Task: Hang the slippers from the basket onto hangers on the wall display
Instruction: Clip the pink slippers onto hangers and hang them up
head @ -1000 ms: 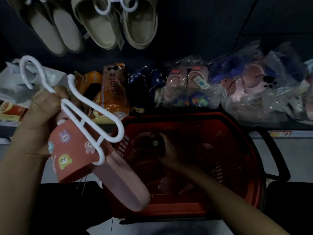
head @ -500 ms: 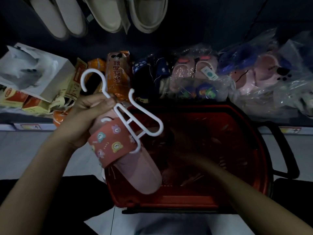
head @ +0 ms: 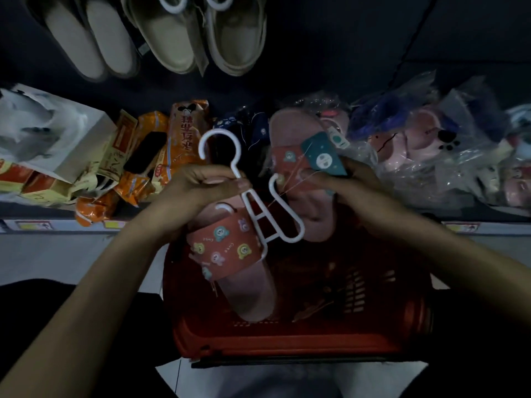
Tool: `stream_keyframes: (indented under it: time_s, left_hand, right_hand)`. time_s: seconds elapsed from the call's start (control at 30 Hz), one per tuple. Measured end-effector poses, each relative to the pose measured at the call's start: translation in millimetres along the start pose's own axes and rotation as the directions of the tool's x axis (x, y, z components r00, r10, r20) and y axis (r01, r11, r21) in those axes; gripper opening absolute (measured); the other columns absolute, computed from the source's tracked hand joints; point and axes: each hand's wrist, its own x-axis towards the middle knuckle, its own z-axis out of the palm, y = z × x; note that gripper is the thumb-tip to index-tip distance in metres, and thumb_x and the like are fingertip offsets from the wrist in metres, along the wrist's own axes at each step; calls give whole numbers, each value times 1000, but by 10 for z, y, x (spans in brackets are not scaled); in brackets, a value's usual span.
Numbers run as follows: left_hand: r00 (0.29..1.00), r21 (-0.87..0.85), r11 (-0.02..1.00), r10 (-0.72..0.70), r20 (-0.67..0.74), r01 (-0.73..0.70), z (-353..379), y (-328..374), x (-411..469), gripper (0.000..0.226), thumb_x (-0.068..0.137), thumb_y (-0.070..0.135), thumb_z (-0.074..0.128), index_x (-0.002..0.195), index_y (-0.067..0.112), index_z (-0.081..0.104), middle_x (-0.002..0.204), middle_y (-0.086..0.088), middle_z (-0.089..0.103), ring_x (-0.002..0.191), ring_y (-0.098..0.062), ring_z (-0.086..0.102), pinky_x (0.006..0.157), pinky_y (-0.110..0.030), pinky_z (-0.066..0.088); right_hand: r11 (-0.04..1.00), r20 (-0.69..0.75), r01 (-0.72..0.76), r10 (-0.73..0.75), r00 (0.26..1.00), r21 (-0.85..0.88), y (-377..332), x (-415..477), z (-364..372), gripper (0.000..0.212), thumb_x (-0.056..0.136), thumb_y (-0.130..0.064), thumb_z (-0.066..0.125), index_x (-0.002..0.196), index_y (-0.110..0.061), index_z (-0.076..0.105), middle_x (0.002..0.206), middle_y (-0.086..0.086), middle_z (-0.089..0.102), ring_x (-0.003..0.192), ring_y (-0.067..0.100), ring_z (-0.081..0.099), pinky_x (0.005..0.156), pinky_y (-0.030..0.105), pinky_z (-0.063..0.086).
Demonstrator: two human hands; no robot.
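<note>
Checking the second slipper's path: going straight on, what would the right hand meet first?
Likely the free prong of the white hanger, close beside the right hand and its slipper; depth unclear.

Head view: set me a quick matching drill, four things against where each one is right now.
Things:
1 white hanger
2 tagged slipper
3 red basket
4 beige slippers

Places:
A hanging at the top of the view
B gripped by the left hand
C below both hands
D held by the right hand

Pairs: 1-B, 2-D, 3-C, 4-A
</note>
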Motion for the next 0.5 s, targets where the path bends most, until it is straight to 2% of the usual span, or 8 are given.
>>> stream_keyframes:
  time_s: [0.13, 0.23, 0.33, 0.4, 0.5]
  left_hand:
    - [998, 41, 998, 43, 50, -45, 171, 99, 78, 10, 92, 8, 72, 97, 4, 80, 93, -9, 82, 86, -19, 78, 78, -26, 61]
    - [990, 60, 995, 68, 124, -76, 270, 146, 98, 8, 93, 7, 72, 94, 3, 79, 94, -10, 81, 89, -20, 77, 82, -26, 59]
    - [985, 21, 996, 87, 151, -91, 351, 193, 93, 10, 92, 6, 71, 97, 2, 78, 95, -9, 82, 90, -19, 78, 81, -23, 58]
    - [988, -41, 994, 105, 112, -101, 376, 253, 79, 12, 87, 13, 71, 92, 9, 81, 90, -4, 82, 84, -15, 78, 76, -22, 58]
    - [993, -168, 979, 111, -48, -118, 280, 345, 87, 10, 80, 27, 73, 75, 24, 82, 73, 4, 77, 62, -7, 71, 59, -19, 55]
  right_hand:
    - [999, -41, 31, -30, 999, 16, -178, -115, -117, 32, 87, -23, 79, 118, -16, 73, 112, 0, 78, 109, 16, 73, 107, 42, 52]
    - [992, -90, 34, -23, 996, 122, -161, -146, -143, 23, 89, -21, 76, 112, -16, 74, 108, 4, 79, 104, 20, 75, 103, 43, 54]
    - [978, -137, 14, 15, 990, 209, -153, -136, -169, 34, 84, -38, 80, 112, -18, 74, 109, 6, 78, 105, 25, 75, 102, 48, 54]
    - [985, -154, -3, 31, 988, 175, -116, -116, -213, 45, 82, -52, 78, 112, -18, 75, 112, 9, 77, 108, 29, 73, 104, 54, 52]
    - [977, -128, -51, 79, 989, 207, -29, -123, -289, 46, 83, -55, 76, 111, -19, 78, 111, 7, 78, 109, 27, 73, 105, 48, 52]
